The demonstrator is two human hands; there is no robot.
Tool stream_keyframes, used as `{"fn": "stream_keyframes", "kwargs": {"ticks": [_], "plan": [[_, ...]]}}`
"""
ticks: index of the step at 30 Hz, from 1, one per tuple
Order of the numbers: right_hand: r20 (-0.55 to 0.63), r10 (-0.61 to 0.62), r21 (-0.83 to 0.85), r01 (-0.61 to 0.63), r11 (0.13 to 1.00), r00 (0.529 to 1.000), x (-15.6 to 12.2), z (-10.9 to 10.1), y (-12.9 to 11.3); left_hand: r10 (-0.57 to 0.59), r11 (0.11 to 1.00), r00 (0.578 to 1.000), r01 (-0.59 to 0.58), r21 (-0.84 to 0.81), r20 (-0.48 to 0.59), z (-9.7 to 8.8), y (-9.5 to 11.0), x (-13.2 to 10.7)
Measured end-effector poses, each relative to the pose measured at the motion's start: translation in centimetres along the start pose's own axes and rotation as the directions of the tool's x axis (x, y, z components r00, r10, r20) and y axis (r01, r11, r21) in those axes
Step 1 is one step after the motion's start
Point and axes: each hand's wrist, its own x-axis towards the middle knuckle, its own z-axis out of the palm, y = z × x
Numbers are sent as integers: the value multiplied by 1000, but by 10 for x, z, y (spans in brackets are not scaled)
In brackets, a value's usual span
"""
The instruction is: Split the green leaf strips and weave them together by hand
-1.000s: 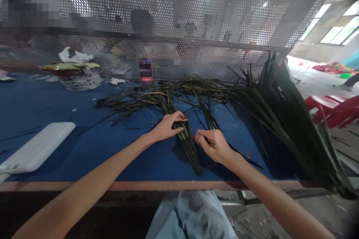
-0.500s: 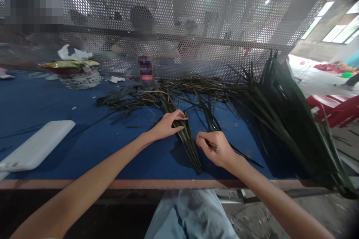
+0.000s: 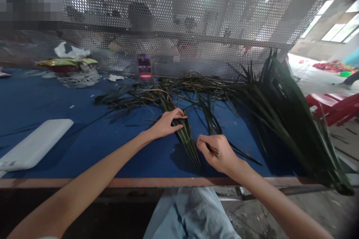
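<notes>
Bundle flat on table, long axis running from near edge away toward the far leaves, with left hand resting half-open on its far part and right hand clamped on tool just right of its near part.

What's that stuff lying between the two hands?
A bundle of long green leaves lies between them: the left hand holds its upper part, the right hand grips a thin tool beside it. Head view.
</notes>
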Motion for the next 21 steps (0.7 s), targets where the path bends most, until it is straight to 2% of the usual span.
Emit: {"fn": "stream_keyframes", "kwargs": {"ticks": [13, 21], "plan": [[49, -1, 1, 1, 1000, 999, -14, -3, -5, 5, 1000, 1000, -5, 1, 7, 0, 2, 0], [37, 17, -8, -17, 1000, 999, -24, -2, -12, -5, 1000, 1000, 5, 5, 6, 0, -1, 1]]}}
